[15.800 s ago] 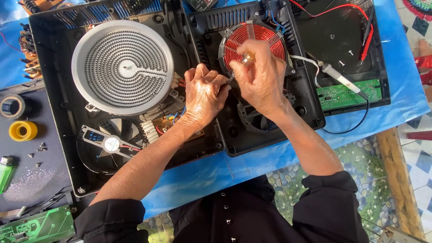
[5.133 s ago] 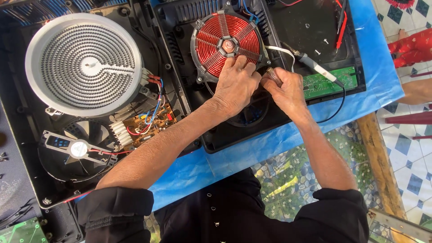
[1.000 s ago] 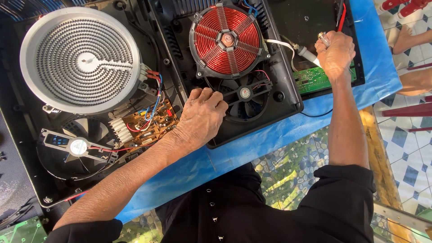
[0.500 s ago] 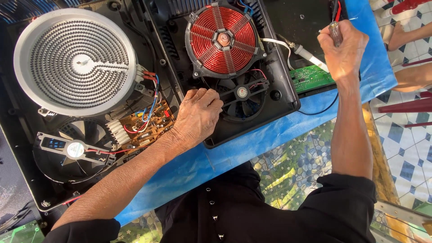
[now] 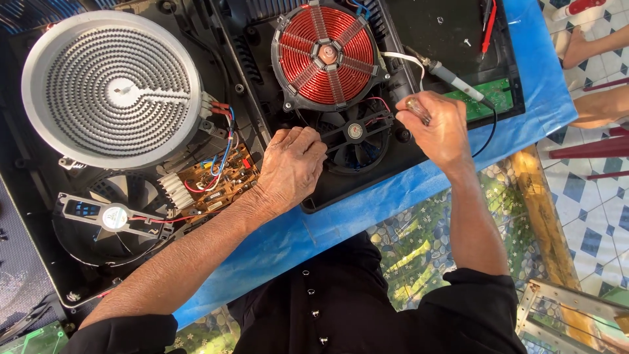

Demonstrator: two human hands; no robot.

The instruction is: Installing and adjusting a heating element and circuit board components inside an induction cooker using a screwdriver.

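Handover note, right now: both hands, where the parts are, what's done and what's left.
Left hand: empty, resting on the black housing beside the small fan.
Right hand: closed on a small tool, only its tip shows.
Red coil sits above the fan. Soldering iron lies by the green board. Grey heater and second fan sit in the left unit.
Done: both units opened, insides bare.
Left: covers are off and out of view.

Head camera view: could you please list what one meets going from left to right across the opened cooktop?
Grey ribbed heating plate → brown circuit board → left hand → red copper coil → black fan → right hand holding a tool → green circuit board.
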